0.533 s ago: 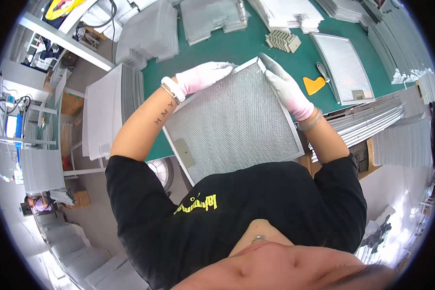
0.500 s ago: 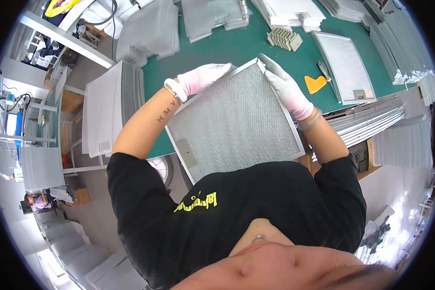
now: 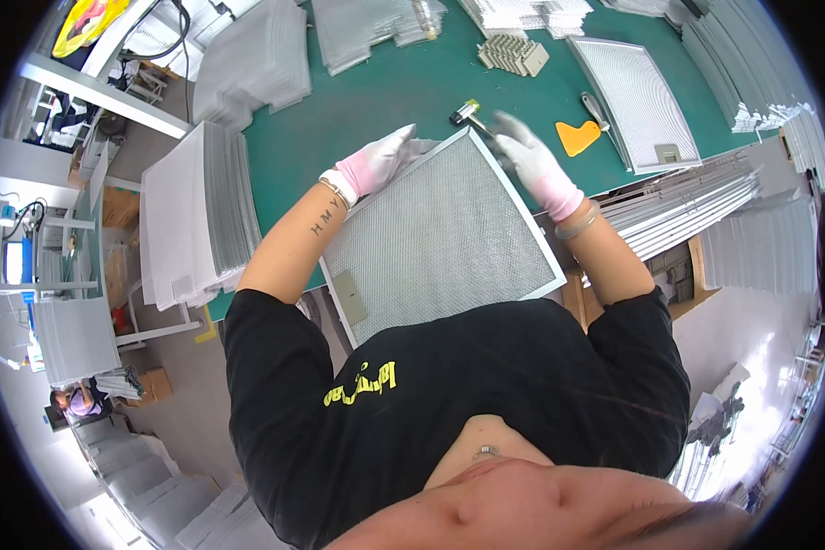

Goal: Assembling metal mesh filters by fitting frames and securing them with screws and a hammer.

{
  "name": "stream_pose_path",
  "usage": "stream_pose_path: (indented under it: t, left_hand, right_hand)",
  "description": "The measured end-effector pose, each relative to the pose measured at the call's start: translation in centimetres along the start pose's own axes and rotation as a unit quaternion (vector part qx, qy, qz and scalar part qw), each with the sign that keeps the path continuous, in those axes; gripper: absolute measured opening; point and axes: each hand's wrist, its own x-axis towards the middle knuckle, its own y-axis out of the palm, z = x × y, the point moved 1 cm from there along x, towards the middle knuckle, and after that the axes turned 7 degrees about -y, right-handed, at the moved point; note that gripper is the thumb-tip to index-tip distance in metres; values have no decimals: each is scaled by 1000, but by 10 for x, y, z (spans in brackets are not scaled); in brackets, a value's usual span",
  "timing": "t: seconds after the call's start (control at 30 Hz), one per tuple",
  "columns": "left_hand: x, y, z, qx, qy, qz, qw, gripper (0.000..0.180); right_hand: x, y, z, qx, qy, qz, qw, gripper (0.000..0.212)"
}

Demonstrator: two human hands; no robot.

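Note:
A metal mesh filter panel (image 3: pixel 440 229) in a silver frame leans tilted between my body and the green table, one corner pointing away from me. My left hand (image 3: pixel 376 162), in a white and pink glove, is closed on its upper left edge. Beyond the far corner lies a small two-faced mallet (image 3: pixel 467 112) with a dark head. My right hand (image 3: pixel 536 170), gloved alike, hovers beside the upper right edge with fingers stretched out and blurred at the tips. Whether they touch the mallet's handle I cannot make out. A small plate (image 3: pixel 350 295) sits at the panel's lower left side.
On the green table (image 3: pixel 357 105) lie a yellow scraper (image 3: pixel 577 137), a grey-handled tool (image 3: pixel 594 110), another mesh panel (image 3: pixel 637 105) and a beige stack of small parts (image 3: pixel 513 55). Stacked mesh sheets (image 3: pixel 252 64) stand at the back, and more (image 3: pixel 192 211) at the left.
My right hand has come off the panel's far corner, its fingers now apart. The mallet shows beyond the corner, where it was hidden. My left hand stays on the edge.

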Motion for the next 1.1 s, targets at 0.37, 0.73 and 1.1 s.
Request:
stream_pose_path:
  t: [0.37,0.73,1.1]
  left_hand:
    - [20,-16,29,-16,-4,63,998,54]
    - [27,-28,45,22,-6,39,999,55]
    - [11,-29,39,354,100,3,930,44]
  right_hand:
    - [-55,-144,-39,-704,-142,84,691,55]
    - [-77,-148,-61,-629,-251,128,724,42]
    - [-33,58,48,-548,-152,223,792,33]
